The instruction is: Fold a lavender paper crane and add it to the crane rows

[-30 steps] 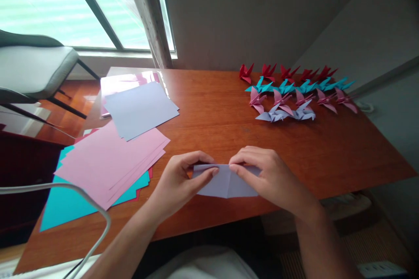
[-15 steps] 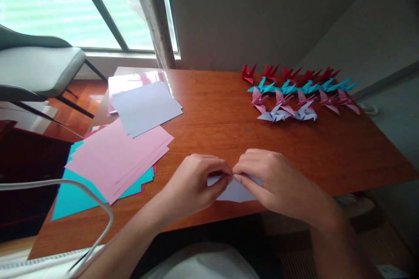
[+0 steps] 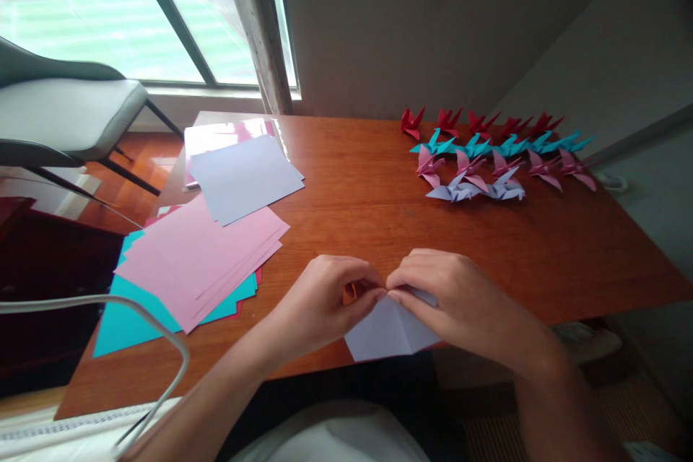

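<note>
A folded lavender paper [image 3: 388, 332] lies at the near edge of the wooden table [image 3: 357, 216], its lower part hanging past the edge. My left hand [image 3: 319, 307] pinches its top edge from the left, fingers closed. My right hand [image 3: 460, 303] pinches the same edge from the right, fingertips meeting those of the left hand at the paper's middle. Both hands cover the paper's upper part.
Stacks of pink sheets [image 3: 200, 260], teal sheets [image 3: 119, 325] and lavender sheets [image 3: 246, 177] lie at the left. Rows of folded paper cranes [image 3: 487, 155] in red, teal, pink and lavender stand at the far right. A grey chair [image 3: 59, 112] stands by the window. A white cable [image 3: 135, 317] curves at the lower left.
Both hands drew together and closed on the paper's top edge. The paper has swung down, so its lower flap now shows below the hands past the table edge.
</note>
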`<state>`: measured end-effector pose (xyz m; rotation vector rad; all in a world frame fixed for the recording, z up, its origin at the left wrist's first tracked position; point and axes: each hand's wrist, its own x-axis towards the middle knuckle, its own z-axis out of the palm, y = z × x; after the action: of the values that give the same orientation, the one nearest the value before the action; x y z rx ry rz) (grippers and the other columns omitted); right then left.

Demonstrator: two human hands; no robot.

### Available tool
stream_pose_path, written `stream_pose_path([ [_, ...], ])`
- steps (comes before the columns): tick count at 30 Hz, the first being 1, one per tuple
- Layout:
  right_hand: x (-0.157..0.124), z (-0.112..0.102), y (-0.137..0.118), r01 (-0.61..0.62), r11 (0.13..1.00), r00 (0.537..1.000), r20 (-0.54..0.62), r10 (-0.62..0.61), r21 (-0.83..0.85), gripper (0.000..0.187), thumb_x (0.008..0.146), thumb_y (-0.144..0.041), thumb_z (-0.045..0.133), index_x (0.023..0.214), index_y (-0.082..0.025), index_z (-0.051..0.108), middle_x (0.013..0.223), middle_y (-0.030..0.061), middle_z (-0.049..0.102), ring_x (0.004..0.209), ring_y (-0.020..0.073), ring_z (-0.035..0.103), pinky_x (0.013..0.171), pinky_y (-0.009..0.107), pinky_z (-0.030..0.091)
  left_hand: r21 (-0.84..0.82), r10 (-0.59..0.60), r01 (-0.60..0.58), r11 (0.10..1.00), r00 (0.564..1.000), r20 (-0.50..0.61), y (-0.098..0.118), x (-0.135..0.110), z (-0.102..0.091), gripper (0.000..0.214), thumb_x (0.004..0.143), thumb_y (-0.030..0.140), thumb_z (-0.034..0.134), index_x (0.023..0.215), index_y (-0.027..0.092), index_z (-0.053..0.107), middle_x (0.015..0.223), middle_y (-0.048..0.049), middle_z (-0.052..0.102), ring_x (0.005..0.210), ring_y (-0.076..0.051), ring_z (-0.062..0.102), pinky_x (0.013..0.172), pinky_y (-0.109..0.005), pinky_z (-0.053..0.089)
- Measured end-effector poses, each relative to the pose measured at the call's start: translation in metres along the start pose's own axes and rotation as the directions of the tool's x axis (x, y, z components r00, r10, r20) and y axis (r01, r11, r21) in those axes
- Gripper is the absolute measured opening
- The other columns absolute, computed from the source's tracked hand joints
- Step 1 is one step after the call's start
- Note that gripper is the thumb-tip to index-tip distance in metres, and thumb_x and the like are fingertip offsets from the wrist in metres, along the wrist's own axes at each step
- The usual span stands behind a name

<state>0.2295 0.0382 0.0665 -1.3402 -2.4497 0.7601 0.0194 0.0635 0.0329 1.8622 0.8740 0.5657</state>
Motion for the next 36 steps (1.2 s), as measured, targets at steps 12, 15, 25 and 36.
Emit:
stream_pose_path([
  [12,0.0,-0.001,0.002,-0.023,1.0,1.0,0.019,0.023,-0.009,0.011,0.095,-0.017,0.063,0.091,-0.022,0.071,0.088,-0.0014,0.073,0.083,0.0165,0.065,0.075,0.03,0.043,0.175,0.012,-0.012,0.985,1.0,-0.002,0.003,-0.003,0.004,0.012,0.087,0.013,0.061,0.083,0.019,0.07,0.072,0.0001,0.07,0.063,-0.012,0.062,0.058,-0.02,0.045],
  [15,0.0,-0.004,0.003,-0.026,0.999,0.999,0.025,0.027,-0.019,0.011,0.095,-0.017,0.062,0.091,-0.022,0.071,0.089,-0.0013,0.073,0.084,0.0166,0.065,0.075,0.03,0.042,0.188,-0.001,0.001,0.982,1.0,-0.001,0.002,-0.005,0.002,0.011,0.088,0.014,0.061,0.083,0.019,0.069,0.072,0.0001,0.07,0.063,-0.013,0.062,0.057,-0.021,0.045],
  [25,-0.008,-0.013,0.012,-0.057,0.998,0.998,-0.007,0.057,0.003,0.01,0.095,-0.017,0.063,0.09,-0.022,0.069,0.089,-0.0015,0.073,0.084,0.0158,0.065,0.077,0.029,0.042,0.202,-0.019,0.024,0.979,0.999,-0.027,-0.012,-0.021,-0.007,0.012,0.091,0.014,0.058,0.082,0.019,0.064,0.074,0.0023,0.069,0.064,-0.01,0.06,0.059,-0.02,0.042],
  [36,-0.003,0.005,0.01,-0.104,0.989,0.993,-0.052,0.11,0.103,0.009,0.093,-0.017,0.065,0.088,-0.022,0.069,0.088,-0.0023,0.072,0.083,0.0148,0.065,0.077,0.027,0.042,0.36,0.055,-0.016,0.933,0.994,-0.098,-0.005,-0.021,-0.011,0.019,0.097,0.031,0.055,0.108,0.02,0.066,0.104,-0.0058,0.072,0.096,-0.021,0.066,0.081,-0.031,0.048],
])
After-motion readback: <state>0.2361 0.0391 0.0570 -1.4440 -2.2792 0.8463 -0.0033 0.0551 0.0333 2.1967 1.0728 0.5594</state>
